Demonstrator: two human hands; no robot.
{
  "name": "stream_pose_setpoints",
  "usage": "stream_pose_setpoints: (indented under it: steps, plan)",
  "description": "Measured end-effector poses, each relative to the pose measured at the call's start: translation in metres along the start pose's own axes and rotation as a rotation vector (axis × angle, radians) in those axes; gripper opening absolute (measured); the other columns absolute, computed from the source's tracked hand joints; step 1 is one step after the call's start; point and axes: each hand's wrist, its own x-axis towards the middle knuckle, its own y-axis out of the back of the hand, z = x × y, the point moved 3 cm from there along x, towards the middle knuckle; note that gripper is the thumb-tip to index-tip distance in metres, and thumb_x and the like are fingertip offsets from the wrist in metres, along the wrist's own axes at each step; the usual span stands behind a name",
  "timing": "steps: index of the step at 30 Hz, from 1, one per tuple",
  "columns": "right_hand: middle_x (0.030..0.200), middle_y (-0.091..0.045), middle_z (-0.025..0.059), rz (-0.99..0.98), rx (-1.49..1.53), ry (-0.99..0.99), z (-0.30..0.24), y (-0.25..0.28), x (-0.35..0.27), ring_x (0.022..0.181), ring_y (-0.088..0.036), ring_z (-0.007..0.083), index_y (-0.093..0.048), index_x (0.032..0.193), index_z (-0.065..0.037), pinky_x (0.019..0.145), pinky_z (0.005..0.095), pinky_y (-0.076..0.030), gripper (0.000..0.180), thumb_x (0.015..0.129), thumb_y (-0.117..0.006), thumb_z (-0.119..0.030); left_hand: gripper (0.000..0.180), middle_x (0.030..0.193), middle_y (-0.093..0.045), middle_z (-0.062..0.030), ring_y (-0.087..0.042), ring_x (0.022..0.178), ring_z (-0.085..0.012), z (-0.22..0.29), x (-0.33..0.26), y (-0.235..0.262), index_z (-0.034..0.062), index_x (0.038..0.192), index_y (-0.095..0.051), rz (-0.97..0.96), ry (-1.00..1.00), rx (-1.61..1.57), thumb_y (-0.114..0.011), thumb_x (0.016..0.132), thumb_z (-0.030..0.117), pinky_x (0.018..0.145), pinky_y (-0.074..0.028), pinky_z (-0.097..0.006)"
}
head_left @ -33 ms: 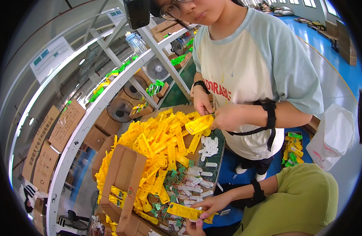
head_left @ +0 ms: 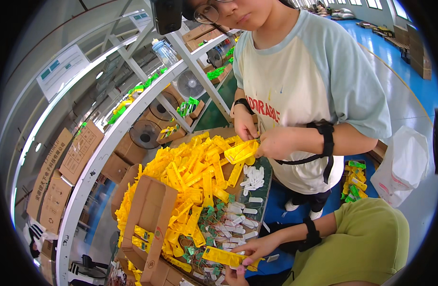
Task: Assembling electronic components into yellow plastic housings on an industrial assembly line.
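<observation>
A long yellow plastic housing (head_left: 223, 256) is held low over the near side of the worktable. My right hand (head_left: 258, 248) pinches it near its right end, thumb pressed on top. Just below, my left hand (head_left: 235, 276) grips its lower edge; part of this hand is cut off by the picture's lower rim. Beyond the housing lie small green circuit boards with thin wires (head_left: 210, 238) and several white plastic pieces (head_left: 227, 229). A large heap of similar yellow housings (head_left: 195, 167) rises behind them.
An open cardboard box (head_left: 152, 209) stands left of the heap. Across the table, a co-worker's hands (head_left: 271, 142) hold another yellow housing (head_left: 241, 151). A white metal rack (head_left: 133, 119) runs along the left. A crate of yellow and green parts (head_left: 354, 181) and a white sack (head_left: 402, 164) stand right.
</observation>
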Motion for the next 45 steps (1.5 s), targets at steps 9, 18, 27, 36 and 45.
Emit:
stream_pose_setpoints:
  steps: [9, 18, 27, 36, 45]
  plan:
    - [0.086, -0.056, 0.0059, -0.021, -0.054, -0.033, 0.007, 0.001, 0.002, 0.073, -0.049, 0.0074, -0.016, 0.134, -0.007, 0.061, 0.0215, -0.04, 0.061, 0.086, -0.05, -0.027, 0.035, 0.086, -0.053, -0.0037, -0.051, 0.075, -0.0107, -0.004, -0.001, 0.004, 0.0039, 0.106, -0.043, 0.011, 0.03, -0.031, -0.059, 0.08, 0.022, 0.062, -0.043, -0.022]
    - [0.084, -0.054, 0.0049, -0.002, -0.006, -0.012, -0.006, -0.004, -0.003, 0.072, -0.045, 0.0062, -0.017, 0.134, -0.007, 0.061, 0.0206, -0.037, 0.059, 0.088, -0.046, -0.028, 0.032, 0.083, -0.052, -0.002, -0.046, 0.065, -0.0067, 0.012, -0.008, -0.006, 0.0064, 0.1, -0.043, 0.028, 0.029, -0.062, -0.06, 0.079, 0.025, 0.053, -0.037, -0.018]
    - [0.094, -0.05, 0.0037, -0.03, -0.023, 0.014, -0.006, -0.003, -0.001, 0.08, -0.043, 0.0059, -0.016, 0.134, -0.005, 0.068, 0.021, -0.038, 0.054, 0.089, -0.043, -0.02, 0.028, 0.08, -0.052, -0.0002, -0.044, 0.062, -0.0052, 0.002, -0.003, -0.003, 0.0069, 0.096, -0.046, -0.007, -0.024, -0.097, -0.061, 0.079, 0.023, 0.052, -0.034, -0.016]
    - [0.111, -0.044, 0.0052, -0.045, -0.06, 0.022, 0.004, -0.002, 0.001, 0.096, -0.041, 0.0083, -0.016, 0.133, -0.002, 0.081, 0.023, -0.037, 0.052, 0.09, -0.04, -0.017, 0.034, 0.082, -0.053, -0.0021, -0.046, 0.063, -0.0069, 0.002, -0.003, -0.007, 0.0041, 0.104, -0.046, 0.013, -0.014, -0.08, -0.061, 0.078, 0.02, 0.051, -0.036, -0.017]
    - [0.11, -0.045, 0.0054, -0.081, -0.098, 0.046, 0.014, 0.001, 0.008, 0.095, -0.042, 0.0085, -0.016, 0.133, -0.002, 0.08, 0.0228, -0.038, 0.052, 0.09, -0.04, -0.017, 0.036, 0.083, -0.053, -0.0032, -0.047, 0.063, -0.0085, 0.001, 0.002, -0.009, 0.0026, 0.107, -0.046, 0.027, -0.042, -0.053, -0.061, 0.078, 0.018, 0.051, -0.036, -0.018]
